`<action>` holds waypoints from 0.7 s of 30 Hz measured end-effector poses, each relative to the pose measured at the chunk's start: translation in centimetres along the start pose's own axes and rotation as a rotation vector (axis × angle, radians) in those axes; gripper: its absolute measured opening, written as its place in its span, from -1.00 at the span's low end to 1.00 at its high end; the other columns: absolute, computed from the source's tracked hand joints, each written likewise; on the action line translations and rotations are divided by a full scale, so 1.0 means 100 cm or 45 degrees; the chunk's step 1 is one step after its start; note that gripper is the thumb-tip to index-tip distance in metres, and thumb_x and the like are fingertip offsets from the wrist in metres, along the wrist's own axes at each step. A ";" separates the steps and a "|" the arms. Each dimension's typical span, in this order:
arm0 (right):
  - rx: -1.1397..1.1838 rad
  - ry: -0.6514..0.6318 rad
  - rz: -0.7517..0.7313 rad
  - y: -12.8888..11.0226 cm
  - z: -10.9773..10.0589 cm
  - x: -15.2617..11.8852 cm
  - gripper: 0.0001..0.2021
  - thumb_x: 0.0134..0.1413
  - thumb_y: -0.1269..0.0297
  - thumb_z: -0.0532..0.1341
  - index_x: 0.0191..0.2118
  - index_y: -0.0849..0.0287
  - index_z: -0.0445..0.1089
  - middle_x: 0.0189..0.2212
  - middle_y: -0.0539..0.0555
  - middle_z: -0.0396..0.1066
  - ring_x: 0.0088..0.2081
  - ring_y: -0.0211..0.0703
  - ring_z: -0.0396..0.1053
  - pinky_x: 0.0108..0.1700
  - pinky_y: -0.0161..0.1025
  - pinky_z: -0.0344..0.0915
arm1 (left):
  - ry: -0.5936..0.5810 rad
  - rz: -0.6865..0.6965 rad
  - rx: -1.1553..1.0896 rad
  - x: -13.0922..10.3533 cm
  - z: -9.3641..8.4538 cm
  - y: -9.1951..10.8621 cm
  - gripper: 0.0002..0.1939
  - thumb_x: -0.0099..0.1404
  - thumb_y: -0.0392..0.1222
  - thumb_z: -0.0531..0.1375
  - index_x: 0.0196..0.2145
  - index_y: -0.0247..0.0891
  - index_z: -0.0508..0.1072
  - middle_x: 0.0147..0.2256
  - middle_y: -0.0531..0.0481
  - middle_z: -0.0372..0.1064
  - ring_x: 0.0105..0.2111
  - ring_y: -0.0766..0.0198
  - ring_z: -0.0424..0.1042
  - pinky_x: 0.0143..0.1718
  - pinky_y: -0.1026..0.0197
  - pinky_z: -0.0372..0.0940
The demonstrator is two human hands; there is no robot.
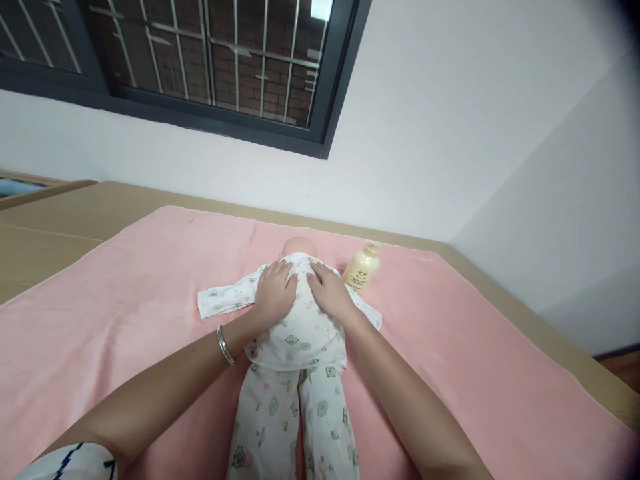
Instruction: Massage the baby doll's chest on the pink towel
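A doll in a white printed top [300, 333] and matching trousers [270, 413] lies on a pink blanket [165, 267], its head at the far end. My left hand [275, 290] rests on the left side of the doll's upper torso, fingers laid on the cloth; a silver bangle circles that wrist. On the right side of the torso lies my right hand [330, 292], its fingers flat on the top. Neither hand grips anything. Just beyond the doll's right-hand sleeve is a pale yellow bottle [362, 269], leaning.
The blanket covers a wooden surface [125, 200] whose far edge meets a white wall [400, 133]. A dark-framed window [280, 137] with metal bars is above. Another wall stands at the right.
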State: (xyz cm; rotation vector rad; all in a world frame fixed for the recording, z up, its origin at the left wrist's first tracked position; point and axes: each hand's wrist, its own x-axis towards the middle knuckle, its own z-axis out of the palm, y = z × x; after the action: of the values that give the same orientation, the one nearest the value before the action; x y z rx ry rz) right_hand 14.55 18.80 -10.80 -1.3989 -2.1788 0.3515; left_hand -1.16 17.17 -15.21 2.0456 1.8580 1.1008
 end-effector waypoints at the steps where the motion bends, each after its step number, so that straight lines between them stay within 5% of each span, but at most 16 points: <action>1: -0.003 0.020 -0.002 -0.003 -0.001 -0.002 -0.55 0.32 0.22 0.01 0.21 0.27 0.33 0.22 0.24 0.31 0.31 0.03 0.14 0.32 -0.02 0.06 | 0.007 -0.010 -0.002 0.000 0.000 -0.001 -0.52 0.42 -0.10 -0.06 0.18 -0.30 0.36 0.24 -0.19 0.28 0.29 0.00 0.16 0.33 -0.13 0.00; 6: -0.062 0.194 -0.124 -0.021 0.006 -0.014 -0.52 0.31 0.27 0.01 0.27 0.26 0.24 0.33 0.25 0.12 0.38 0.03 -0.01 0.37 0.07 -0.04 | 0.065 -0.034 0.013 -0.002 0.003 -0.004 -0.53 0.42 -0.13 -0.08 0.16 -0.29 0.37 0.22 -0.19 0.30 0.27 -0.02 0.18 0.33 -0.17 -0.01; 11: -0.085 0.030 -0.141 -0.026 0.011 -0.017 -0.56 0.34 0.26 -0.01 0.23 0.26 0.30 0.31 0.27 0.16 0.37 0.04 0.01 0.37 0.10 -0.07 | 0.099 -0.068 0.058 -0.004 0.004 -0.003 -0.54 0.41 -0.15 -0.08 0.15 -0.30 0.37 0.19 -0.23 0.33 0.26 -0.05 0.21 0.32 -0.21 -0.01; 16: -0.053 0.217 -0.159 -0.028 0.004 -0.018 -0.51 0.31 0.29 -0.01 0.29 0.31 0.21 0.38 0.26 0.00 0.41 0.01 -0.10 0.39 0.07 -0.10 | 0.105 -0.079 0.016 -0.004 0.003 -0.002 -0.51 0.41 -0.15 -0.11 0.16 -0.39 0.35 0.20 -0.28 0.31 0.26 -0.08 0.19 0.32 -0.23 -0.02; 21: -0.055 0.058 -0.166 -0.024 0.010 -0.016 -0.58 0.32 0.27 0.00 0.19 0.27 0.35 0.28 0.26 0.21 0.36 0.05 0.04 0.37 0.11 -0.05 | 0.148 -0.064 -0.002 -0.005 0.005 -0.004 -0.53 0.40 -0.18 -0.10 0.15 -0.31 0.36 0.17 -0.24 0.34 0.24 -0.03 0.22 0.32 -0.21 0.00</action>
State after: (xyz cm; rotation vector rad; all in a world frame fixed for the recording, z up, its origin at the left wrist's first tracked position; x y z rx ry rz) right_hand 12.66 16.40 -10.95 -1.2671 -2.2382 0.2241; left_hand -1.13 16.97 -15.98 1.9613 1.9498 1.2317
